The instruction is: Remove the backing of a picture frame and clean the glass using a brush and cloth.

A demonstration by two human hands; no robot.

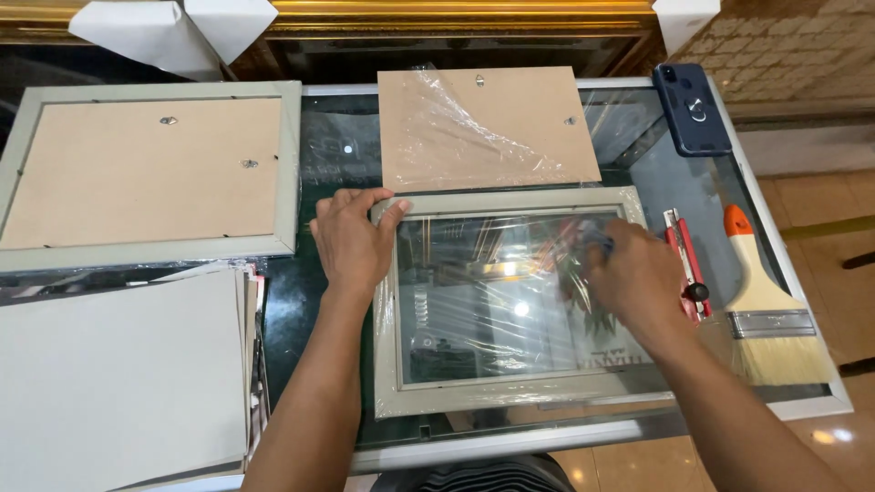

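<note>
Gripping grey frame (510,301), left hand (351,241), right hand (633,273) blurred

1. Right hand (638,278) motion-blurred; whatever sits under its fingers is a dark smear, can't identify.
2. Right hand hides the right rail of the grey frame (510,205) and part of the red cutter (685,264) beside it.
3. Paper stack (118,374) left of the left hand (351,241): cut off by left and bottom edges.
4. Second frame (150,169) beyond the stack: left side cropped.
5. White paper (173,27) far above the hands: top cut off.
6. Both forearms leave the picture at the bottom edge.
</note>
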